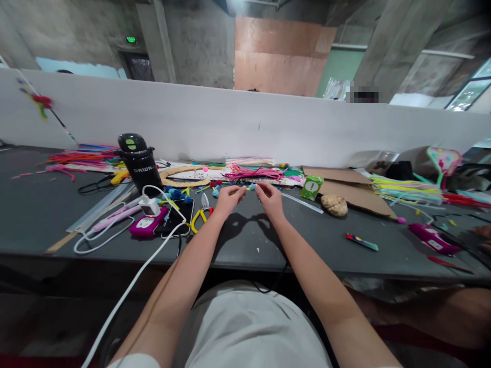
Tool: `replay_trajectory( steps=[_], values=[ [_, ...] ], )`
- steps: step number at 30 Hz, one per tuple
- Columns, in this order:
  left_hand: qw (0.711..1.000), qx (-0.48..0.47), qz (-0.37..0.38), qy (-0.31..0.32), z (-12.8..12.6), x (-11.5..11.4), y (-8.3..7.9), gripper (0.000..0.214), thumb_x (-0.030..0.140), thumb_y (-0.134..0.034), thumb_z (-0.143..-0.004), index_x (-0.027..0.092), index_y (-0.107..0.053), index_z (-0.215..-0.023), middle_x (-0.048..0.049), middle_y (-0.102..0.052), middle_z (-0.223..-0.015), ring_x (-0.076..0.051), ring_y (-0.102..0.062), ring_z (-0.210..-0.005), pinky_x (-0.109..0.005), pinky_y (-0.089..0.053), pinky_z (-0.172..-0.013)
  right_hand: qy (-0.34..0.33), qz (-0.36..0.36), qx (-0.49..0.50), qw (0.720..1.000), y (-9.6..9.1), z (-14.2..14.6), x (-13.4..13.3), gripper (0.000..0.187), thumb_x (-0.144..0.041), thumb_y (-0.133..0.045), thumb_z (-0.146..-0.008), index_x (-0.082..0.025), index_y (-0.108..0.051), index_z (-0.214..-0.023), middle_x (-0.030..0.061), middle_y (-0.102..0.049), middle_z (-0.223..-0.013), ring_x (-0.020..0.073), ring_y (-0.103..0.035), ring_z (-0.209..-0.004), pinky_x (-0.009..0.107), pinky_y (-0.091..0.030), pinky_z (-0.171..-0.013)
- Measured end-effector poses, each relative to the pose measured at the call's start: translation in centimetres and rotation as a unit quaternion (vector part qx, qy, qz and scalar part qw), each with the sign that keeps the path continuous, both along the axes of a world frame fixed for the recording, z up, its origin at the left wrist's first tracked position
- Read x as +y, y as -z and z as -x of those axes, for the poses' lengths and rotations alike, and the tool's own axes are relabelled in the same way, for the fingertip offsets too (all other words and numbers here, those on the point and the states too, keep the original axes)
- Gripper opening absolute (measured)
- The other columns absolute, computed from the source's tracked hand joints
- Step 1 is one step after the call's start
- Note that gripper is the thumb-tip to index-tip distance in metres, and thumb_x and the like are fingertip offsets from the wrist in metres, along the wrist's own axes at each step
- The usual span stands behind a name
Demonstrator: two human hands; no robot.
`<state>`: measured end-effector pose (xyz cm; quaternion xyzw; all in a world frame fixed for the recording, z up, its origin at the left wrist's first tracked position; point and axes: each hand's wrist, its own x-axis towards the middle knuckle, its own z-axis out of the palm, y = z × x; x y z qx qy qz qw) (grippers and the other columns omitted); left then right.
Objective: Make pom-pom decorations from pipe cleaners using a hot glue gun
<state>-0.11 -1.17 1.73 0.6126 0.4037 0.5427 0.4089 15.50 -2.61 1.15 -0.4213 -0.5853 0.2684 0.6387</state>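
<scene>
My left hand (229,200) and my right hand (270,200) are raised over the middle of the table, fingertips facing each other. Both are closed in a pinch. A tiny yellow-and-blue bit (250,187) shows between the fingertips, too small to name; whether it is held or lies behind them is unclear. Beyond the hands is a bundle of pink pipe cleaners (255,173). Yellow-handled scissors (201,214) lie just left of my left hand. A clear plastic strip (303,203) lies right of my right hand.
At left stand a black tumbler (140,166), a purple power strip (148,223) and a phone (180,220) with white cables. At right are a green box (312,187), a brown lump (334,205), cardboard (356,191) and a cutter (362,242). Another person's hand (484,237) shows far right.
</scene>
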Motion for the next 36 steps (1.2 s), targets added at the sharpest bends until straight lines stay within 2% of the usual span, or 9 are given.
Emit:
replay_trajectory(
  steps=[15, 24, 36],
  values=[
    [1.000, -0.001, 0.017, 0.016, -0.14, -0.16, -0.05, 0.043, 0.056, -0.068, -0.071, 0.014, -0.064, -0.064, 0.0011, -0.049, -0.049, -0.009, -0.041, -0.047, -0.023, -0.029, -0.046, -0.016, -0.001, 0.002, 1.000, 0.48, -0.09, 0.30, 0.035, -0.049, -0.063, -0.079, -0.018, -0.067, -0.096, 0.0075, -0.070, -0.088, 0.0186, -0.063, -0.075, 0.031, -0.051, -0.069],
    [1.000, 0.003, 0.002, 0.009, -0.03, -0.05, 0.03, 0.044, 0.057, -0.067, -0.071, 0.014, -0.066, -0.066, 0.0017, -0.048, -0.049, -0.009, -0.040, -0.046, -0.023, -0.028, -0.045, -0.015, 0.020, 0.033, 0.999, 0.23, 0.11, 0.31, 0.040, -0.056, -0.058, -0.081, -0.019, -0.066, -0.091, 0.0045, -0.066, -0.079, 0.0161, -0.060, -0.067, 0.028, -0.049, -0.060],
    [0.999, 0.031, -0.009, 0.018, 0.00, 0.24, 0.48, 0.040, 0.053, -0.065, -0.075, 0.013, -0.068, -0.070, 0.0013, -0.051, -0.053, -0.009, -0.042, -0.049, -0.022, -0.031, -0.047, -0.022, 0.011, 0.047, 0.999, 0.39, 0.06, 0.39, 0.032, -0.046, -0.065, -0.076, -0.016, -0.066, -0.089, 0.0036, -0.065, -0.078, 0.0151, -0.060, -0.068, 0.028, -0.051, -0.062]
  ],
)
